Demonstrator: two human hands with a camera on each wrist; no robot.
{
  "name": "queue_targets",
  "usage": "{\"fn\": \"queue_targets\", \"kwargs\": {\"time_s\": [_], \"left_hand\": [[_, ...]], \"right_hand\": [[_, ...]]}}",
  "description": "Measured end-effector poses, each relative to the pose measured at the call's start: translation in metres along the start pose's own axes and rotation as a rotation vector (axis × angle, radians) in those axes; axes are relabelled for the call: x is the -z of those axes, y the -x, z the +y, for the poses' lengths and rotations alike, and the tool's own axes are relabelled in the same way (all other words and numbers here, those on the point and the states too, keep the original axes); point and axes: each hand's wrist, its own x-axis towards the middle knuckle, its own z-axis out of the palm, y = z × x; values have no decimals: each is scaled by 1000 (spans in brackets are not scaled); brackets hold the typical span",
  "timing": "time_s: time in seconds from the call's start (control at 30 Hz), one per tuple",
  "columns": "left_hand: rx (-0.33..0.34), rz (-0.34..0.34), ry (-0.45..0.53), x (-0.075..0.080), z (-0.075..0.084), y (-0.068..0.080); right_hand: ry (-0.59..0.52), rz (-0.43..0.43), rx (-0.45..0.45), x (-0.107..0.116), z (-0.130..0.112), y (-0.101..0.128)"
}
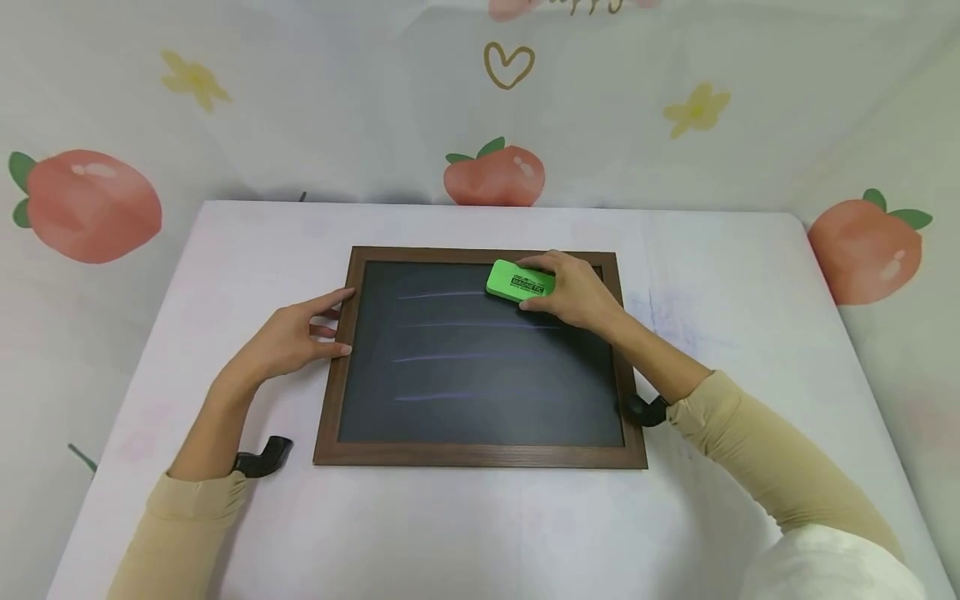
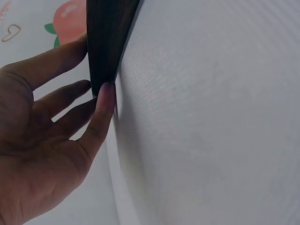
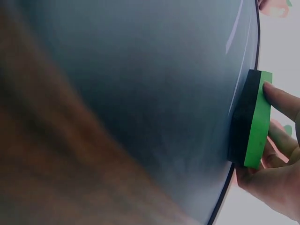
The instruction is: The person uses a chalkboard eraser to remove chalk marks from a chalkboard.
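Observation:
In the head view a blackboard (image 1: 480, 417) with a brown wooden frame lies on the white table. Several faint purple lines (image 1: 435, 358) run across it; the lower ones fade toward the right. My right hand (image 1: 573, 292) grips a green board eraser (image 1: 517, 281) marked MAGNETIC near the top right of the board. From the right wrist view, the eraser's dark felt side (image 3: 243, 117) faces the board surface, with thumb and fingers on its green body. My left hand (image 1: 288, 337) touches the frame's left edge with spread, fairly straight fingertips, seen also against the dark frame (image 2: 110, 37).
The white tabletop (image 1: 465, 533) extends around the board, with bluish smudges (image 1: 667, 321) to the right. Behind it hangs a white backdrop (image 1: 337, 100) printed with peaches and flowers. Black straps (image 1: 264, 457) show at both wrists.

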Motion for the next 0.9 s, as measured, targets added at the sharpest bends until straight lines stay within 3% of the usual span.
{"fn": "queue_targets", "kwargs": {"time_s": [0.9], "left_hand": [[-7,-1,-15,2,3,2]], "right_hand": [[-10,-56,101,-18,-31,-28]]}}
